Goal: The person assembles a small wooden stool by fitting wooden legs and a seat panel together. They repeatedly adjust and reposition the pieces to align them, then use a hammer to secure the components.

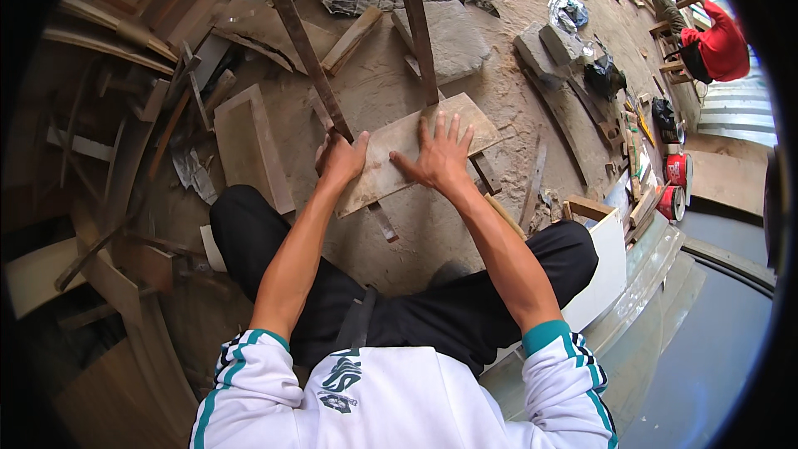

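A pale rectangular wooden board [382, 160] lies slantwise across two long dark wooden strips, the left strip [309, 62] and the right strip [416, 29]. Both strips run away from me, and their near ends show below the board. My left hand [339, 160] is closed at the board's upper left edge, where the left strip meets it. Its thumb rests on top, while the curled fingers are partly hidden. My right hand [442, 155] presses flat on the board's right half, fingers spread, next to the right strip.
Wood scraps and a framed panel [249, 150] litter the dirt floor on the left. Ahead lies a stone slab [453, 41]; grey blocks [549, 50] are further right. Red cans [677, 170] stand at right. A person in red [721, 43] sits at the far right.
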`<state>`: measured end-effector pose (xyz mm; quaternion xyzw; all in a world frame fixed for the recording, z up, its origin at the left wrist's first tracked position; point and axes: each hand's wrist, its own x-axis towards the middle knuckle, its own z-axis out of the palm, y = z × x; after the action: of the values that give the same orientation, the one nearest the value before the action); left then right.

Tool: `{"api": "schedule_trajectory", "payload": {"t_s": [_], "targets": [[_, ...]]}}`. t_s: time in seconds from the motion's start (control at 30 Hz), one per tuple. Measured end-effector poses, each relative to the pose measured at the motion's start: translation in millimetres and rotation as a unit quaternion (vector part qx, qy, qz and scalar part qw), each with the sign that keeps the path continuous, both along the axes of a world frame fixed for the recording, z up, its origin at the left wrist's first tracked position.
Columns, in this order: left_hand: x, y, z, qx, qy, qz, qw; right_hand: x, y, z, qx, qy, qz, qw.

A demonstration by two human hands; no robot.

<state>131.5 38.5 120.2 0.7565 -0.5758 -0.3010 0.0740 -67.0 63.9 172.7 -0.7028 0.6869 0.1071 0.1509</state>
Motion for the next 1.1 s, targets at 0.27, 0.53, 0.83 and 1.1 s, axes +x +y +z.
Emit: {"api": "schedule_trajectory", "payload": {"t_s": [0.27, 0.53, 0.83, 1.1], "targets": [[-5, 10, 11, 0.024, -0.09, -0.029, 0.995, 4, -3, 5, 0.036, -0.012, -0.005, 0.999], [-42, 36, 32, -0.168, -0.02, -0.253, 0.953, -3, -4, -7, 0.016, -0.025, -0.018, 0.999], [-40, 10, 7, -0.059, 0.012, -0.329, 0.942, -15, -10, -22, 0.022, -0.042, 0.008, 0.999], [-46, 9, 6, -0.062, 0.016, -0.32, 0.945, -105, -31, 10, 0.003, -0.238, -0.051, 0.97]]}}
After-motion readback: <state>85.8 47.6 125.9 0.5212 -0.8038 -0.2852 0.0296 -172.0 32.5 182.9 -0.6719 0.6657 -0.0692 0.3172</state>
